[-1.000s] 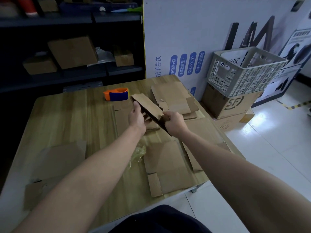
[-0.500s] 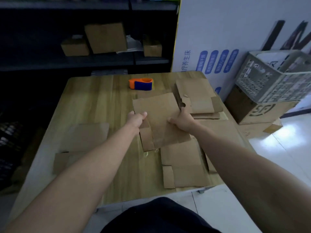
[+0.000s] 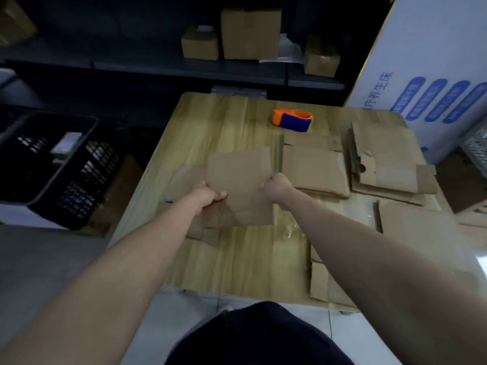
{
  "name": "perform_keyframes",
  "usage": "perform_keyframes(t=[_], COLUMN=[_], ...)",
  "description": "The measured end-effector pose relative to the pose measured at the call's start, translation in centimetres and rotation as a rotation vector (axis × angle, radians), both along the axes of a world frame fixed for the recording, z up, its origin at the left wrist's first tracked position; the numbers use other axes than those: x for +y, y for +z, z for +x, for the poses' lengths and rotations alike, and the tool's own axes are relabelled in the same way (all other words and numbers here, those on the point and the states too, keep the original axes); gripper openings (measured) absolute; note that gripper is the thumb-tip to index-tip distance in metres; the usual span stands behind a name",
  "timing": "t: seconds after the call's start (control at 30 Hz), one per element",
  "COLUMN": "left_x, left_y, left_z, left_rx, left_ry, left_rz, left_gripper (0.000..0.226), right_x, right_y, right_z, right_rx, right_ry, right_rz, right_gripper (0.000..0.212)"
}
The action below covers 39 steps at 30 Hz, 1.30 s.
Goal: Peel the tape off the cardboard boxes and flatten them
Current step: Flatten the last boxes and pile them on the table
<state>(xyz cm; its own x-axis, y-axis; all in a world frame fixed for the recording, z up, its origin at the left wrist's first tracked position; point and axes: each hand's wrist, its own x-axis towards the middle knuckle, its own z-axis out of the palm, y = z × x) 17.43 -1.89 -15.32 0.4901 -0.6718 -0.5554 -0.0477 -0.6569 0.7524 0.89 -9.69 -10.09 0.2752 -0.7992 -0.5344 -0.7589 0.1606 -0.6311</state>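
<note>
Hands gripping flattened box [image 3: 238,185], left hand [image 3: 208,196], right hand [image 3: 275,187]

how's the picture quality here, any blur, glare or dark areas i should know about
Head view: whole frame soft, likely motion blur, smearing the held cardboard, left hand and right hand; the shelves behind are dim and underexposed; the table looks skewed by the wide-angle lens; pale glare on the floor at far right.
</note>
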Motion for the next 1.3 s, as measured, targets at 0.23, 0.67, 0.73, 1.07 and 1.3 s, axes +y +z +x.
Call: perform_keyframes(t=[0.23,0.67,0.73,1.07,1.3], left_x=[2.8,2.6,2.1,0.5,0.3], left_y=[-1.4,-4.8,-4.9,-5.4,-5.5], left_z=[7.2,10.7,10.5,10.0,9.0], left_rx=[-0.263,-0.405,-0.46,-0.493,-0.661], left_ry=[0.078,-0.065,-0.097,-0.092,-0.132], left_rz=[0.105,0.38,0.436,0.562,0.522], left_gripper=[0.057,0.073,0.067,0.078,0.075], right_x=[2.9,1.8,1.6,0.3,-0.9], right_y=[-2.3,-5.1,-5.2,-5.5,-4.8], right_z=[6.2,8.8,8.6,6.6,4.7], right_rx=[-0.086,0.13,0.148,0.204,0.231], right_ry=[0.154,0.258,0.27,0.351,0.412], right_rz=[0.23,0.194,0.186,0.133,0.029], right_gripper=[0.016,0.046,0.043,0.039,0.04])
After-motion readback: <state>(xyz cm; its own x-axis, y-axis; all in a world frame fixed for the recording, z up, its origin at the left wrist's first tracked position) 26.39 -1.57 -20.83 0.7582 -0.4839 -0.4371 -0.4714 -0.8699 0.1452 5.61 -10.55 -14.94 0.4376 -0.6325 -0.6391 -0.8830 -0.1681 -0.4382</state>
